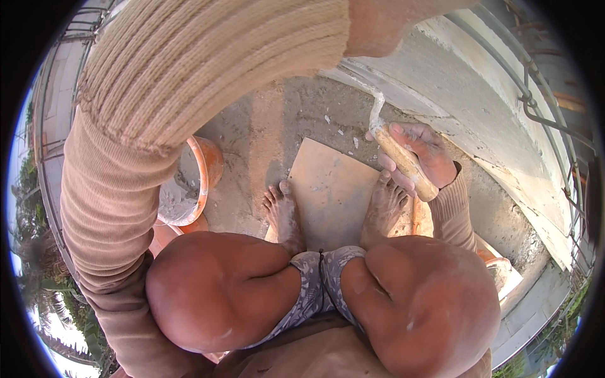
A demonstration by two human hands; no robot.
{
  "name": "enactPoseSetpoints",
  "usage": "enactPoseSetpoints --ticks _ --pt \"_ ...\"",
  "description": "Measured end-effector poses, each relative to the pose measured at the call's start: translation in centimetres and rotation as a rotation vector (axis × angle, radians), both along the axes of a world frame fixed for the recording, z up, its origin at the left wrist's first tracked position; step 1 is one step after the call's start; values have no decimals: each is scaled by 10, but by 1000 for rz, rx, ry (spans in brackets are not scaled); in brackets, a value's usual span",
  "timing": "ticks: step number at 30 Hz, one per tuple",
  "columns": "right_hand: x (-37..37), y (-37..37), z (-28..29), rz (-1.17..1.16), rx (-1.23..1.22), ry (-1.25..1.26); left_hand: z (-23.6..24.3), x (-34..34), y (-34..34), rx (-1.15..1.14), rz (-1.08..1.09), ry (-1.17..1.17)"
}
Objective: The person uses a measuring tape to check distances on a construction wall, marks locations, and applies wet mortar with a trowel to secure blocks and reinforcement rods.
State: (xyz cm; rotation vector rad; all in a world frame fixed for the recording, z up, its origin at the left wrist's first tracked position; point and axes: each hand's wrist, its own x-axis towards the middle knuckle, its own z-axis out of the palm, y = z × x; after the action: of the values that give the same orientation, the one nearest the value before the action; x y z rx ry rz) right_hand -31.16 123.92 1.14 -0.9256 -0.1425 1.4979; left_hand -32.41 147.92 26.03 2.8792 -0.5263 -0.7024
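In the right hand area, my right hand (423, 151) is wrapped round the wooden handle of a trowel (403, 160). The trowel's bent, plaster-smeared metal neck points up and away, toward the foot of a pale wall (479, 94); its blade shows only as a thin edge, partly hard to make out. My left arm, in a ribbed tan sleeve, sweeps across the upper left. Of my left hand (394, 22), only the wrist and back part show at the top edge, near the wall; its fingers are out of the picture.
I squat with bare feet beside a flat tan board (331, 179). An orange bucket (208, 164) with greyish wet mix stands at the left, partly behind my sleeve. Another orange container (496, 263) sits at the right. Bent metal rods (535, 82) run along the wall; crumbs litter the floor.
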Motion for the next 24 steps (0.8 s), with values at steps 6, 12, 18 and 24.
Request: enactPoseSetpoints --ticks 6,12,18,24 --pt "-1 7 16 -97 -3 6 -14 -5 8 -3 -51 -142" --pt "-2 -6 22 -124 33 28 -22 -8 14 -16 -63 -225" --pt "4 -31 17 -4 -16 -100 -28 -7 16 -20 -76 -303" --pt "40 -32 26 96 87 211 -41 10 14 -32 -84 -421"
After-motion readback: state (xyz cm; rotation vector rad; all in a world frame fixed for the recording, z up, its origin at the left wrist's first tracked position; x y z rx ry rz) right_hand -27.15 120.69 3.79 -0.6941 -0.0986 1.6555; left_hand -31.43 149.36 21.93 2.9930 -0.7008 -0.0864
